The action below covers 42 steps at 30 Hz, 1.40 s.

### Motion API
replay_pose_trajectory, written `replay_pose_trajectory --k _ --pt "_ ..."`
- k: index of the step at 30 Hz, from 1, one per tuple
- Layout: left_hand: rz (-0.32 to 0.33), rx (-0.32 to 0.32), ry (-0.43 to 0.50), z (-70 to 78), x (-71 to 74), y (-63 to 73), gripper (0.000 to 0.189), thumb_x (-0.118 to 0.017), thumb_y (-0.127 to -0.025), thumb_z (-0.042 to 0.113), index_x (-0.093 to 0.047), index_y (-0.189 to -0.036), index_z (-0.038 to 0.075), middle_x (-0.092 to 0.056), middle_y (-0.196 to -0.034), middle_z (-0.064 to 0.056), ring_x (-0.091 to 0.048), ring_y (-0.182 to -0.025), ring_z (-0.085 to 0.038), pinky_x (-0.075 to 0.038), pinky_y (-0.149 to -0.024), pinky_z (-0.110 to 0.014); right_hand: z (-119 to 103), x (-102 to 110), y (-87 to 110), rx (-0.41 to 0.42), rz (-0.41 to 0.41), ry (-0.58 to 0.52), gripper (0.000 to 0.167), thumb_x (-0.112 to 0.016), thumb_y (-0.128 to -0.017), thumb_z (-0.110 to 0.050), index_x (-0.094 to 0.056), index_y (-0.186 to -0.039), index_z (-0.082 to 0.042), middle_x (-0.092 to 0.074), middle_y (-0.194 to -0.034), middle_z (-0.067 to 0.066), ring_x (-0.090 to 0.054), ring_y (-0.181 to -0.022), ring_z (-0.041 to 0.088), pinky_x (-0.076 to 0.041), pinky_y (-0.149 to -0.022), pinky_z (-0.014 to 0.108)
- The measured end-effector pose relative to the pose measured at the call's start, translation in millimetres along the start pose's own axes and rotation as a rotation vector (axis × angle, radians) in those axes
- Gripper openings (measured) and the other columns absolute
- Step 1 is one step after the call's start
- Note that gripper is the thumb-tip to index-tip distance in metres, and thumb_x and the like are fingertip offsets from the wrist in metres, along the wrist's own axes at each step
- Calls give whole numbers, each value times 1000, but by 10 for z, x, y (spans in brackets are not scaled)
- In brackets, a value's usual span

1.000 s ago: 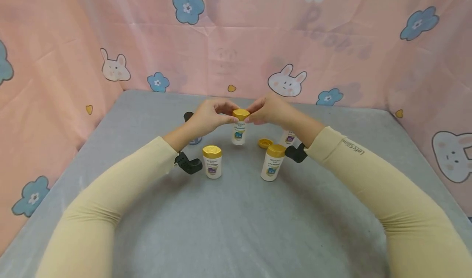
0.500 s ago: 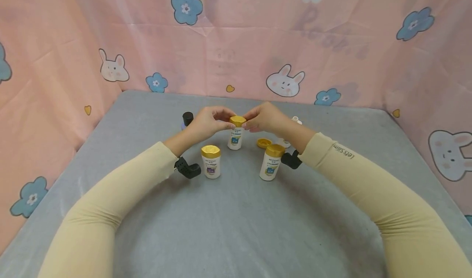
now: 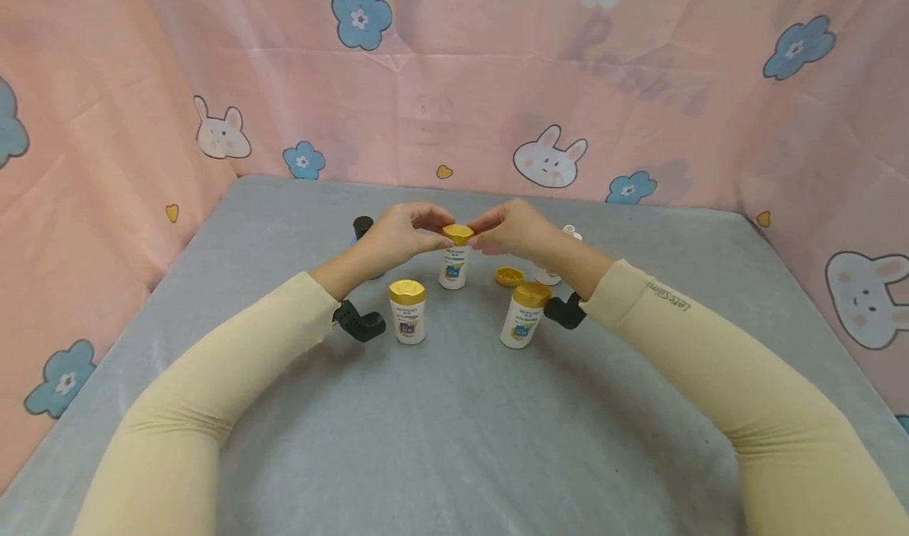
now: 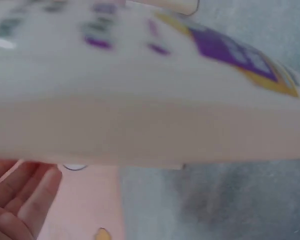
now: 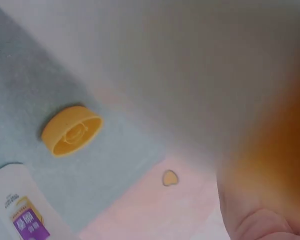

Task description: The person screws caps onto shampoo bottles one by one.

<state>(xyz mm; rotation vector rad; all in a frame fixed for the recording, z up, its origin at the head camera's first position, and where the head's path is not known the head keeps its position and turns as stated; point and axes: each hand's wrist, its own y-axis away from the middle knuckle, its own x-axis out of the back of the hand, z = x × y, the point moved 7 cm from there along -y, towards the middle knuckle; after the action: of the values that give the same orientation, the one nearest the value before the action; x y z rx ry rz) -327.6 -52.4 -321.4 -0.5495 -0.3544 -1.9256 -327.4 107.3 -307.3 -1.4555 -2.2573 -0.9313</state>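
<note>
In the head view, a white shampoo bottle [image 3: 453, 269] with a blue label stands upright between my hands. Thumb and fingers of my left hand [image 3: 403, 234] pinch its gold cap [image 3: 458, 234] from the left. From the right, my right hand [image 3: 517, 232] pinches the same cap. Nearer me stand two more gold-capped bottles: one with a purple label [image 3: 408, 315] on the left, and a blue-labelled one [image 3: 523, 319] on the right. The left wrist view is mostly filled by a purple-labelled bottle [image 4: 155, 90], with left fingers [image 4: 37, 195] at its corner.
A loose gold cap [image 3: 509, 276] lies upturned right of the middle bottle. Behind my right forearm is an uncapped white bottle [image 3: 548, 277], partly hidden. A dark-capped bottle [image 3: 363, 226] shows behind my left hand. Pink patterned cloth [image 3: 440, 86] hangs beyond the grey table [image 3: 454, 441].
Both hands and the middle bottle have come slightly lower and nearer over the second. The uncapped bottle's neck has come into view above my right forearm. The last half second shows hardly any movement.
</note>
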Motion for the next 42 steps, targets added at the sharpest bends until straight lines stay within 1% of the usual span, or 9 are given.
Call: replay_pose_trajectory --k 5,11,14,20,24,29,32,35,42 --pt "37 22 -29 168 80 71 39 -73 -92 26 -63 -128 14 -63 -135 -5 -58 -128 -21 -51 -105 -40 7 98 86 39 26 -13 39 -67 -96 -18 -62 -134 -7 -63 -137 11 -64 -122 27 -54 -101 37" --pt "102 -11 -32 451 111 195 39 -73 -92 23 -63 -128 13 -64 -133 -5 -61 -125 -21 -52 -104 -34 54 221 229 96 59 -15 41 -67 -96 -23 -62 -134 -10 -62 -139 10 -60 -127 27 -48 -109 44" --pt "106 -39 -46 587 20 272 41 -74 -91 21 -63 -129 12 -65 -133 -5 -61 -126 -20 -51 -105 -33 110 306 326 113 92 -52 42 -66 -96 -25 -61 -136 -11 -62 -139 9 -57 -130 28 -44 -112 48" --pt "105 -119 -93 780 -273 359 43 -74 -91 18 -62 -132 12 -64 -135 -4 -61 -127 -21 -50 -107 -31 210 454 530 129 171 -148 47 -68 -95 -32 -60 -137 -14 -60 -142 7 -52 -136 24 -37 -117 52" --pt "126 -119 -72 784 -444 347 42 -73 -91 15 -63 -131 11 -65 -134 -3 -62 -125 -20 -50 -106 -29 296 560 654 157 238 -209 50 -71 -92 -39 -62 -135 -15 -67 -132 -3 -54 -133 20 -36 -118 49" --pt "136 -110 -35 713 -642 289 47 -75 -89 13 -61 -134 10 -64 -137 -4 -62 -125 -21 -51 -105 -29 485 703 770 164 322 -255 56 -73 -89 -42 -60 -137 -14 -70 -116 -19 -51 -132 17 -34 -120 49" --pt "149 -109 -12 658 -734 253 51 -76 -89 14 -59 -136 10 -62 -139 -5 -60 -127 -22 -51 -105 -30 623 772 821 161 376 -259 59 -72 -91 -41 -57 -141 -14 -68 -124 -15 -50 -133 16 -35 -119 49" --pt "151 -100 15 591 -822 200 52 -75 -89 13 -58 -138 10 -60 -141 -6 -58 -130 -24 -51 -106 -34 765 820 848 144 418 -265 63 -71 -91 -42 -54 -144 -12 -63 -138 -4 -50 -135 17 -34 -119 49" --pt "137 -80 3 420 -1036 33 53 -72 -91 10 -55 -141 7 -56 -145 -9 -56 -132 -29 -49 -109 -38 1078 810 739 31 431 -281 70 -71 -89 -47 -49 -147 -12 -51 -150 9 -46 -141 26 -30 -121 52"
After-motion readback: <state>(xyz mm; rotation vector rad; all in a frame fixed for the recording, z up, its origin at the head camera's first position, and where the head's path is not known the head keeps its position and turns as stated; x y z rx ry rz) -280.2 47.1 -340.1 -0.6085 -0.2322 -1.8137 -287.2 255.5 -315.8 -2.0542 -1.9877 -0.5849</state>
